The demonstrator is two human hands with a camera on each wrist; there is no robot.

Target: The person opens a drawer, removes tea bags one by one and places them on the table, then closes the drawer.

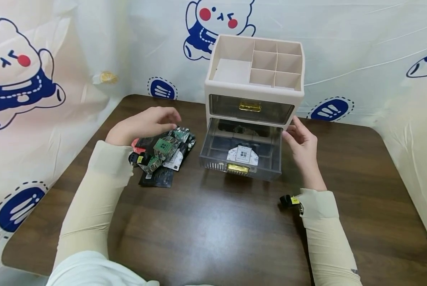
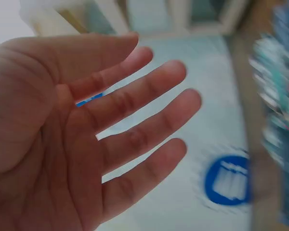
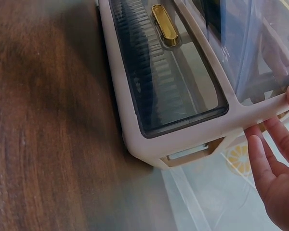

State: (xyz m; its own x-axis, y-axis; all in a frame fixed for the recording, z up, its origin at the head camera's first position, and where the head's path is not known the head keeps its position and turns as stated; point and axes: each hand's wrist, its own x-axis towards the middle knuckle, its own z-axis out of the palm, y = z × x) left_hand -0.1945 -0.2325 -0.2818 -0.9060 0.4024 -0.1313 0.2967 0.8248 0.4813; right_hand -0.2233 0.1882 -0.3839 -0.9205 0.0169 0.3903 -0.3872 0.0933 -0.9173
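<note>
A cream desktop organizer (image 1: 254, 88) stands at the back of the table, its clear middle drawer (image 1: 213, 157) pulled out. In that drawer lies a white packet (image 1: 243, 154) with dark printing. My right hand (image 1: 303, 145) grips the organizer's right side, thumb at the front edge, fingers at the side wall, as the right wrist view (image 3: 279, 168) also shows. Over a pile of small flat packets (image 1: 163, 147), black, green, silver and white, hovers my left hand (image 1: 145, 123). Its fingers are loosely bent and empty in the left wrist view; the packets (image 2: 274, 101) are blurred there.
The organizer's top tray (image 1: 233, 71) has several compartments. Its upper drawer (image 1: 231, 106) is closed, and so is a lower drawer (image 3: 183, 82) with a gold handle. Brown tabletop (image 1: 199, 230) lies in front. A printed white curtain (image 1: 360, 47) hangs behind the table.
</note>
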